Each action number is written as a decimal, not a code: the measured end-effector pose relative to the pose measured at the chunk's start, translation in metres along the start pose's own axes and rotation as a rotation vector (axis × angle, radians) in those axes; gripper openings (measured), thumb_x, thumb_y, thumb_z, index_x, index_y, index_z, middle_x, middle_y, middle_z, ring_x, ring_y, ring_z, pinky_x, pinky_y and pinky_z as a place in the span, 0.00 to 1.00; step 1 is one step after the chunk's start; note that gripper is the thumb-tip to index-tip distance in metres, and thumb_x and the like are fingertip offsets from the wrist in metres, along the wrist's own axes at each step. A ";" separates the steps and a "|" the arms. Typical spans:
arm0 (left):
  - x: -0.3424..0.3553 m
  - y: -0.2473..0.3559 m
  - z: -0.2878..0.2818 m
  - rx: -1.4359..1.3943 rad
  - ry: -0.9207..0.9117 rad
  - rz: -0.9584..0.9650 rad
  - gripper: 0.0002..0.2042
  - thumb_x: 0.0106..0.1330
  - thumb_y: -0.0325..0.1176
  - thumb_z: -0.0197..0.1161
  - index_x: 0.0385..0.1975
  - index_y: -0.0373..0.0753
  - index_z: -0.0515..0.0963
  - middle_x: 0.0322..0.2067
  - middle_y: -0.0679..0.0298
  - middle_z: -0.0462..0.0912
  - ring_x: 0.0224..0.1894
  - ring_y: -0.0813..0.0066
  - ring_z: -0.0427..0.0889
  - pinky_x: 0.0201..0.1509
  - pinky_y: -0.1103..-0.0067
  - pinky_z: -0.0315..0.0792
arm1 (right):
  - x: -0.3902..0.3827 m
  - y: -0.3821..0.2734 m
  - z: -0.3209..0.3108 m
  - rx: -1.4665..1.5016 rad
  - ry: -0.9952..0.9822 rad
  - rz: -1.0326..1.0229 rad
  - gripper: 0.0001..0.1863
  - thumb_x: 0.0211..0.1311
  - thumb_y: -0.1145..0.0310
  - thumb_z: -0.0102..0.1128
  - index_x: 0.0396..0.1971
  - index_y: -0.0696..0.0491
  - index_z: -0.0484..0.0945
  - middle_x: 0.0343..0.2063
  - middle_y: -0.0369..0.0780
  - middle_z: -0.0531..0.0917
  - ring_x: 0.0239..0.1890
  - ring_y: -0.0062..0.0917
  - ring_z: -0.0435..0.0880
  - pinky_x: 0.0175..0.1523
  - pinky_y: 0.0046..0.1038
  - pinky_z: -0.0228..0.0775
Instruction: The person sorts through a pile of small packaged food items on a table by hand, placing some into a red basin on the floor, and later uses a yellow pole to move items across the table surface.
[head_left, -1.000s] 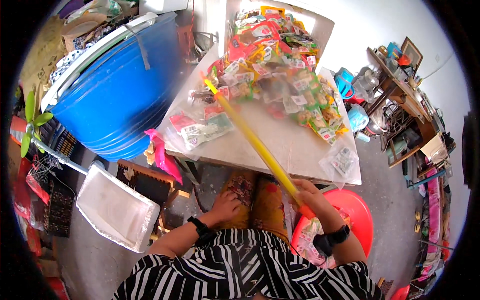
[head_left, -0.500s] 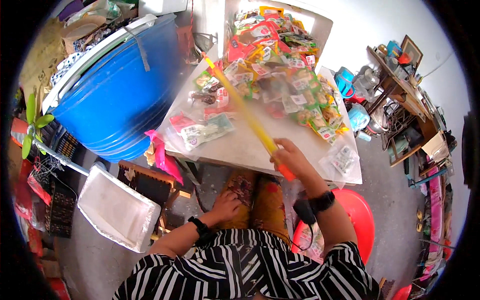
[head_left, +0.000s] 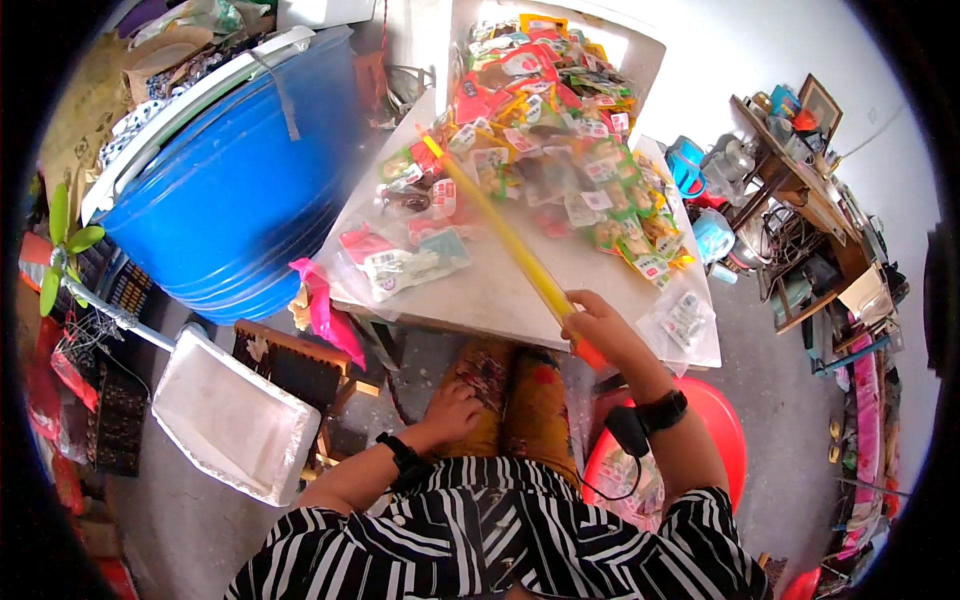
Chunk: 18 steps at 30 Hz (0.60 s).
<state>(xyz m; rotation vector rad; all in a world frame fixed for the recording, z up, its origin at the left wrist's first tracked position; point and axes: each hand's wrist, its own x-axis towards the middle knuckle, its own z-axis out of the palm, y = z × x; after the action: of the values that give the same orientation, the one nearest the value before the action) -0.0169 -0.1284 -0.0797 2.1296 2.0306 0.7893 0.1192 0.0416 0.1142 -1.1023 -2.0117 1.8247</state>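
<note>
My right hand (head_left: 608, 330) is closed around the orange grip end of a long yellow stick (head_left: 500, 233). The stick slants over the white table (head_left: 480, 300), its orange-tipped far end pointing up and left toward a heap of small plastic food packets (head_left: 545, 120). My left hand (head_left: 455, 410) lies on my thigh with its fingers loosely stretched, holding nothing. Left of the stick lie some packets (head_left: 415, 262) in clear plastic; a clear packet (head_left: 683, 322) rests at the table's right front corner. A greyish blur (head_left: 550, 165) partly covers the heap.
A large blue tub (head_left: 240, 190) stands left of the table. Below it are a white foam box (head_left: 235, 420) and a wooden stool (head_left: 290, 360). Close by my right arm is a red basin (head_left: 722, 440) with packets inside. Shelves (head_left: 815, 200) with household things line the right wall.
My right hand has shifted slightly right and down with the yellow stick, and the stick's far tip has moved a little the same way. My left hand stays on my thigh.
</note>
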 end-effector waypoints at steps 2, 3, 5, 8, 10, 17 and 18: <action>0.000 0.000 -0.002 0.009 0.016 0.005 0.07 0.39 0.36 0.49 0.19 0.43 0.70 0.27 0.65 0.66 0.37 0.66 0.62 0.33 0.70 0.58 | -0.010 0.007 -0.004 0.029 -0.019 0.008 0.18 0.43 0.71 0.42 0.38 0.57 0.59 0.17 0.38 0.69 0.16 0.19 0.67 0.20 0.17 0.60; 0.001 0.002 -0.003 0.015 0.031 0.017 0.07 0.39 0.35 0.49 0.18 0.43 0.70 0.27 0.65 0.66 0.37 0.66 0.62 0.33 0.70 0.58 | -0.017 0.011 -0.006 0.031 -0.015 0.013 0.18 0.43 0.71 0.42 0.38 0.57 0.58 0.18 0.38 0.69 0.18 0.19 0.68 0.21 0.17 0.60; 0.002 0.002 0.000 0.019 0.037 0.033 0.07 0.39 0.35 0.49 0.18 0.44 0.70 0.27 0.65 0.66 0.37 0.67 0.62 0.32 0.71 0.58 | -0.028 0.022 -0.012 0.033 -0.009 0.020 0.18 0.43 0.72 0.42 0.38 0.57 0.58 0.19 0.38 0.69 0.20 0.19 0.68 0.23 0.17 0.61; 0.000 0.001 -0.002 0.022 0.049 0.039 0.06 0.38 0.35 0.50 0.18 0.44 0.69 0.26 0.66 0.66 0.36 0.67 0.62 0.31 0.71 0.58 | -0.040 0.039 -0.014 -0.024 -0.013 -0.064 0.18 0.43 0.73 0.41 0.39 0.57 0.58 0.22 0.37 0.69 0.23 0.18 0.68 0.27 0.17 0.61; 0.000 0.000 -0.001 0.010 0.057 0.038 0.06 0.38 0.35 0.50 0.18 0.44 0.69 0.26 0.66 0.66 0.36 0.67 0.63 0.30 0.71 0.58 | -0.051 0.042 -0.013 0.099 -0.049 -0.055 0.18 0.42 0.75 0.41 0.39 0.57 0.58 0.25 0.37 0.68 0.25 0.18 0.68 0.29 0.18 0.60; 0.002 0.000 0.000 -0.004 0.026 0.029 0.06 0.38 0.35 0.50 0.18 0.43 0.70 0.26 0.66 0.66 0.35 0.68 0.63 0.32 0.71 0.59 | -0.028 0.039 -0.003 0.159 0.022 -0.111 0.19 0.41 0.75 0.41 0.39 0.55 0.58 0.24 0.38 0.68 0.22 0.19 0.68 0.26 0.18 0.62; 0.002 0.000 -0.001 -0.023 0.022 0.030 0.07 0.38 0.35 0.50 0.18 0.43 0.70 0.26 0.66 0.66 0.35 0.68 0.63 0.33 0.71 0.59 | -0.014 0.031 0.000 0.130 -0.012 -0.137 0.19 0.41 0.74 0.41 0.39 0.55 0.58 0.23 0.38 0.69 0.21 0.19 0.68 0.25 0.19 0.62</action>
<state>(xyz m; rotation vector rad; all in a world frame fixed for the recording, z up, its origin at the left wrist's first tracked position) -0.0173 -0.1270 -0.0779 2.1539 1.9942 0.8397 0.1407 0.0317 0.0895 -0.8960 -1.8939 1.8661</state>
